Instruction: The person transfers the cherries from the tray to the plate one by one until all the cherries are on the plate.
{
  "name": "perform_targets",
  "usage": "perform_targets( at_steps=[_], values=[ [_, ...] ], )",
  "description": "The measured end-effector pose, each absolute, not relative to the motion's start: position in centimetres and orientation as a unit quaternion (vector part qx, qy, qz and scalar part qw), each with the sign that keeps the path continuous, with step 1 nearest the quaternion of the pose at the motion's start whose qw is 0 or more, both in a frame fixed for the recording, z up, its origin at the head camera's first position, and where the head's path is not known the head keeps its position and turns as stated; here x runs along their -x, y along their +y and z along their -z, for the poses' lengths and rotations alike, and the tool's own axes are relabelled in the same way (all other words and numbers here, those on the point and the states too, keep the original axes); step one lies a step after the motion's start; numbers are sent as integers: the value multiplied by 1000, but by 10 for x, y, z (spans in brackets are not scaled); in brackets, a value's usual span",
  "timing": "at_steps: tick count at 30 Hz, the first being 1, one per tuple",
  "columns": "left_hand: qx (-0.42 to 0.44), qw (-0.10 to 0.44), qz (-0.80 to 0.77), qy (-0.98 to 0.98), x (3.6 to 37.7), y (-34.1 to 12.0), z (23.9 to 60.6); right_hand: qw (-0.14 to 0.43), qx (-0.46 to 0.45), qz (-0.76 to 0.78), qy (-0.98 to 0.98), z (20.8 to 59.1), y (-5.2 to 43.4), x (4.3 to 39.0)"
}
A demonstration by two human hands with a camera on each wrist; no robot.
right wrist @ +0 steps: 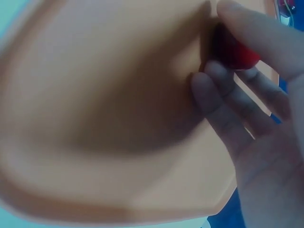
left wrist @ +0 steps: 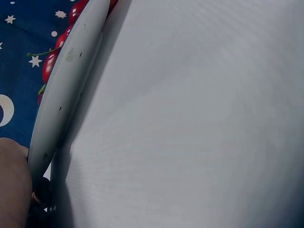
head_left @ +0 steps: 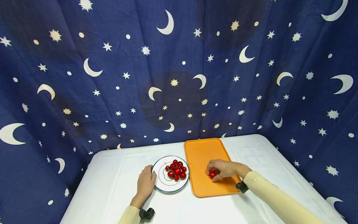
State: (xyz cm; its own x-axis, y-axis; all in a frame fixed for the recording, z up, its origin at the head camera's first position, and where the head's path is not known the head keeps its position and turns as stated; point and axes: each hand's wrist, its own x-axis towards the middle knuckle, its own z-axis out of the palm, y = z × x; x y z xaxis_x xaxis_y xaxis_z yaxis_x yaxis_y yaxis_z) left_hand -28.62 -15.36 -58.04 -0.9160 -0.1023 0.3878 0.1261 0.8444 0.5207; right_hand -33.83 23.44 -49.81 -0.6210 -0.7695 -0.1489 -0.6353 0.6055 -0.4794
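Observation:
On the white plate (head_left: 170,188) with a dark rim lies a heap of red cherries (head_left: 177,170), some with green stems. My left hand (head_left: 145,183) is at the plate's left edge, with the thumb by the rim; in the left wrist view the rim passes between parts of the hand, though the fingertips are mostly hidden. Over the orange tray (head_left: 199,152), my right hand (head_left: 222,169) pinches a single red cherry (right wrist: 240,52) between thumb and fingers. In the head view this cherry is low over the tray; whether it touches the surface I cannot tell.
A white cloth (head_left: 117,174) covers the table. The tray stands close to the plate's right side. Behind and beside the table hangs a dark blue curtain (head_left: 126,93) with moons and stars. Black wrist devices (head_left: 146,213) sit at both cuffs.

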Motion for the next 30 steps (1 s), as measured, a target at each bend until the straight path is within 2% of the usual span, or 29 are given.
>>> perform_targets(
  at_steps=[5, 16, 22, 27, 30],
  values=[
    [5, 200, 284, -938, 285, -153, 582, 168, 391, 198, 883, 501, 231, 340],
    [2, 199, 286, -937, 285, -153, 582, 118, 398, 204, 886, 497, 220, 342],
    [6, 216, 278, -936, 285, -153, 581, 70, 406, 203, 888, 500, 214, 345],
    [12, 237, 274, -932, 285, -152, 582, 52, 400, 221, 888, 499, 201, 349],
    [10, 230, 276, -933, 285, -152, 583, 46, 403, 230, 885, 499, 192, 350]
  ],
)
